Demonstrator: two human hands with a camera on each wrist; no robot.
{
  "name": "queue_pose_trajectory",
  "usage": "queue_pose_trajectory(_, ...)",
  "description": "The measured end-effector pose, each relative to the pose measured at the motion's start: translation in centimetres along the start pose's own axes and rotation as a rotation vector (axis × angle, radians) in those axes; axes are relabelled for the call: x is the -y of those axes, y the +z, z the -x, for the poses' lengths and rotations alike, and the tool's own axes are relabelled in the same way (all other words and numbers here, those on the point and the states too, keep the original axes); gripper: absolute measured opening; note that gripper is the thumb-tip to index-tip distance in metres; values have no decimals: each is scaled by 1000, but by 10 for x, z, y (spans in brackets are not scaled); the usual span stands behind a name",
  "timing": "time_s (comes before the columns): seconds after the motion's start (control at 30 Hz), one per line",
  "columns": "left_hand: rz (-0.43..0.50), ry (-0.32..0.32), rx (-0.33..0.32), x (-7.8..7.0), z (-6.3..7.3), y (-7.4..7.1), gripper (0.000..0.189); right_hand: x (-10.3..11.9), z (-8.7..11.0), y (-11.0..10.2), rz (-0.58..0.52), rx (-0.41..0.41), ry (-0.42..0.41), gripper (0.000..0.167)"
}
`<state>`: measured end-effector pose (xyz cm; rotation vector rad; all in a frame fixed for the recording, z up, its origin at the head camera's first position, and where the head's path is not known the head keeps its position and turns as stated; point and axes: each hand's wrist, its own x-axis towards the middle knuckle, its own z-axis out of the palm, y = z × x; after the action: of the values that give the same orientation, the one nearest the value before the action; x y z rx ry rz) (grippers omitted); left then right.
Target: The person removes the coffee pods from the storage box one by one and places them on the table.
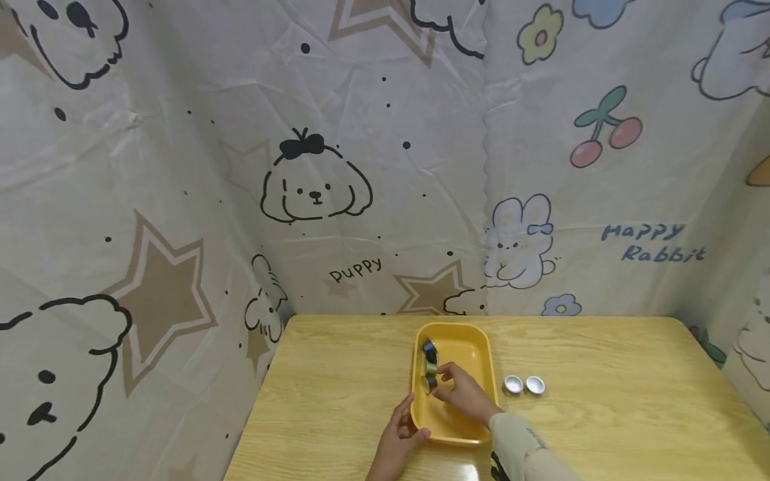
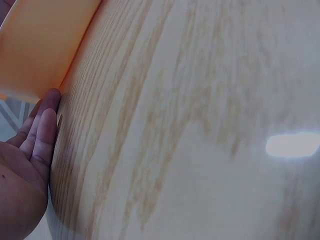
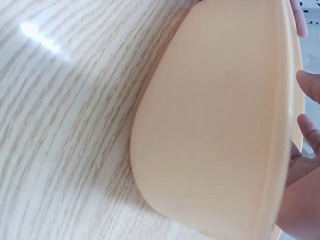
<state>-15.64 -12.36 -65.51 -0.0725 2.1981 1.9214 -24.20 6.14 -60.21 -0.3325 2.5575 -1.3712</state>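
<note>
"puppy" (image 1: 356, 270) and "Happy Rabbit" (image 1: 654, 244) mark the curtain (image 1: 439, 220) behind the wood-grain desk (image 1: 607, 414). Lower centre: left hand (image 1: 400, 434), fingers straight, touches yellow tray (image 1: 470, 354); right hand (image 1: 466, 395), fingers apart, beside small containers (image 1: 428, 383) inside.

A smooth, yellow, rounded-rectangular plastic tray (image 1: 466, 347) on a glossy, yellowish wood-grain bench (image 1: 631, 381).
The tray's walls have a soft sheen; the bench throws back white glare. Two small, round, silver cups (image 1: 514, 384) look like shiny metal. The cream, printed hanging sheet (image 1: 421, 167) is creased and faintly shiny; the cream sleeve (image 1: 519, 437) looks like matt cloth.
</note>
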Motion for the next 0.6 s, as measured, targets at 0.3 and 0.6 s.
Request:
queue_pose_trajectory(0.3,-2,-2,-30,1,-3,1,74,1,-9,4,57,-4,-28,40)
queue_pose_trajectory(0.6,20,-26,-12,0,1,1,74,-9,-14,13,82,37,-20,40)
